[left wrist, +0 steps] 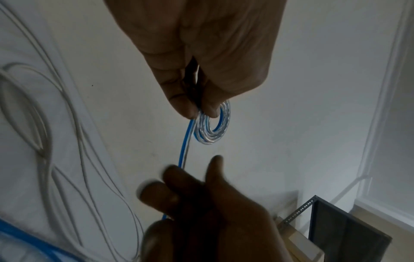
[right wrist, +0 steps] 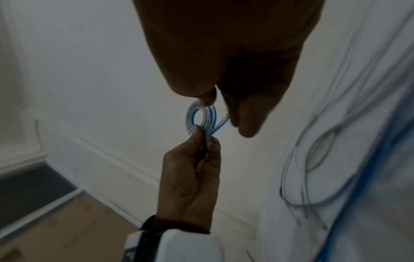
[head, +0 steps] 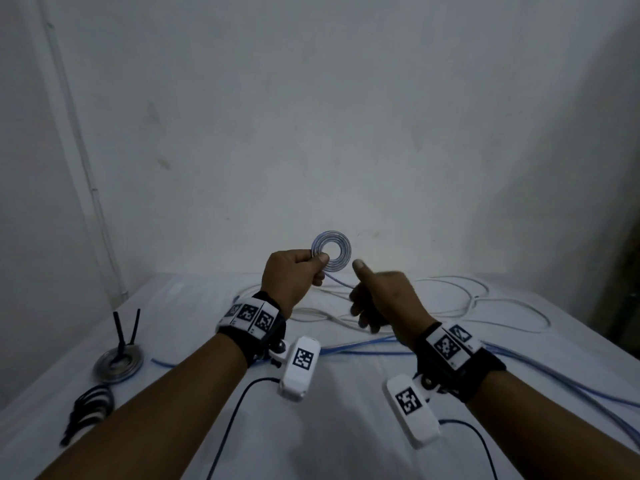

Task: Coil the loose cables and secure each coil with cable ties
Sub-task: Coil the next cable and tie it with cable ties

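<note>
A small flat coil (head: 331,251) of clear-and-blue cable is held up above the table. My left hand (head: 317,264) pinches its lower left edge between thumb and forefinger. The coil (left wrist: 212,126) shows several tight turns in the left wrist view. Its loose strand (left wrist: 184,147) runs down into my right hand (head: 360,299), just right of and below the coil. That hand's fingers are curled round the strand and its thumb sticks up. In the right wrist view the coil (right wrist: 200,119) sits between both hands, and the strand slips behind a right finger (right wrist: 245,117).
The cable's blue length (head: 367,344) trails over the white-covered table (head: 329,427). A loose white cable (head: 460,306) loops behind the hands. At the left lie a wound coil (head: 118,364) with two black tie ends upright and a dark bundle (head: 90,407). The wall stands close behind.
</note>
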